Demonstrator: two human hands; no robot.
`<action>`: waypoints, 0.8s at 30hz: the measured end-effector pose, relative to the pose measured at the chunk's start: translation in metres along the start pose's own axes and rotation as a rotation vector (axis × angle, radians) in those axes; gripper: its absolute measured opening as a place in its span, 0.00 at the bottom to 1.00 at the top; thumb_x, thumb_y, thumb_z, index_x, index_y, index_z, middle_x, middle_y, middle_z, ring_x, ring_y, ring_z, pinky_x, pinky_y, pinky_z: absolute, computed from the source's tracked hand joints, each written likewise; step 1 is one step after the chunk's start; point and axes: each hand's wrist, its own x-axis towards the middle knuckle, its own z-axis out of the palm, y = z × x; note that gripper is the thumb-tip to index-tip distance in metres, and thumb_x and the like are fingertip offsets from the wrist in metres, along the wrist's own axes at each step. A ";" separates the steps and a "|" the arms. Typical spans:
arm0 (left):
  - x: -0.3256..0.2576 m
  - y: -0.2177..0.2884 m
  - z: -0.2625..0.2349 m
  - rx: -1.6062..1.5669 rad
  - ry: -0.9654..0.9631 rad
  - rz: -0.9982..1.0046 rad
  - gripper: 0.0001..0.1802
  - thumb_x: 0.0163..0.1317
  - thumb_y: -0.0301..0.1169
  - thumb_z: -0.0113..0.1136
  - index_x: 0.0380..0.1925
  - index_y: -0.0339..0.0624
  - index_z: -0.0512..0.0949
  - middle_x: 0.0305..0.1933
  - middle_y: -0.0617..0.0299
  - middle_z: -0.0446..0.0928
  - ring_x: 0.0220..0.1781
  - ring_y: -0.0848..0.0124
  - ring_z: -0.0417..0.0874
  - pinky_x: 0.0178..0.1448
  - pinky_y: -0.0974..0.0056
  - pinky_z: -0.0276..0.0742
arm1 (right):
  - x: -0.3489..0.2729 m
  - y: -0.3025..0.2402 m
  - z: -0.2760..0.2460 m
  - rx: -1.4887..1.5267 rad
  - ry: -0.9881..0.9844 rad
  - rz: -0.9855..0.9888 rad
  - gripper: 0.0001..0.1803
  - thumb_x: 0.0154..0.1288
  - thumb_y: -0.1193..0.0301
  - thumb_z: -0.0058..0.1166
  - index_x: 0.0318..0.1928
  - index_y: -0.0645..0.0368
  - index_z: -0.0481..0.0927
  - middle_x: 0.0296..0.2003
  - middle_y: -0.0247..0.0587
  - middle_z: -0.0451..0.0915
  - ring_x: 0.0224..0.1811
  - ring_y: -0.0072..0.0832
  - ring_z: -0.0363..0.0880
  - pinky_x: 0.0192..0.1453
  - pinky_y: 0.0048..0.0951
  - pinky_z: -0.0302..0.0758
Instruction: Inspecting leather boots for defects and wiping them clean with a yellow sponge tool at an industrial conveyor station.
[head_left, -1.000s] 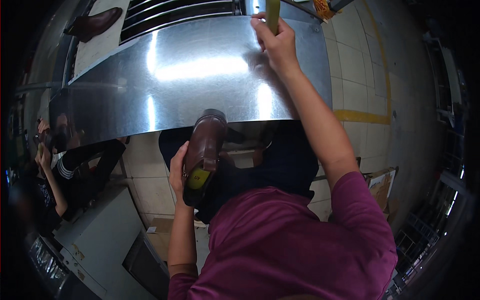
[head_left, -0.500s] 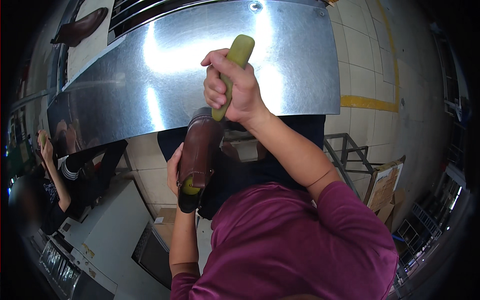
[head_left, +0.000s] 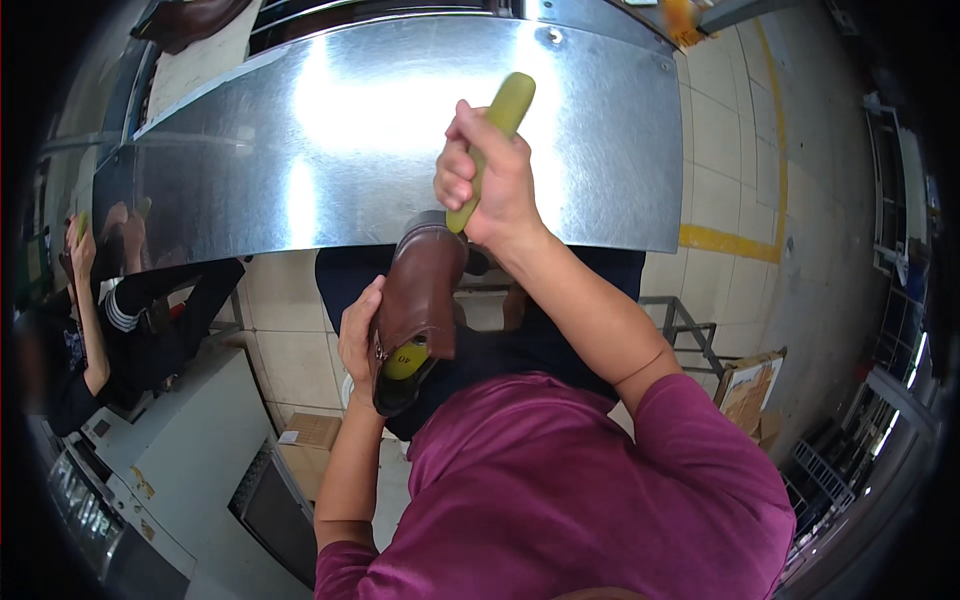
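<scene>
Right grip (head_left: 490,185) clamps a green-handled tool (head_left: 492,150) at the glossy brown shoe (head_left: 420,300), apparently cradled in left grip (head_left: 358,335).

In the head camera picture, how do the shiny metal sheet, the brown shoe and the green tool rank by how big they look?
1. metal sheet, by far largest.
2. brown shoe.
3. green tool, partly hidden in the right hand.

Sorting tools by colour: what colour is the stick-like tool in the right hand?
Yellow-green tool, gripped by the right hand; head view.
</scene>
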 end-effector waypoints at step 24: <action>0.030 0.023 -0.005 0.106 0.070 -0.010 0.22 0.59 0.17 0.66 0.55 0.38 0.79 0.57 0.45 0.86 0.52 0.51 0.89 0.57 0.53 0.82 | -0.014 0.019 -0.006 -0.262 -0.478 -0.441 0.09 0.82 0.66 0.51 0.43 0.57 0.73 0.22 0.31 0.67 0.20 0.19 0.63 0.26 0.27 0.65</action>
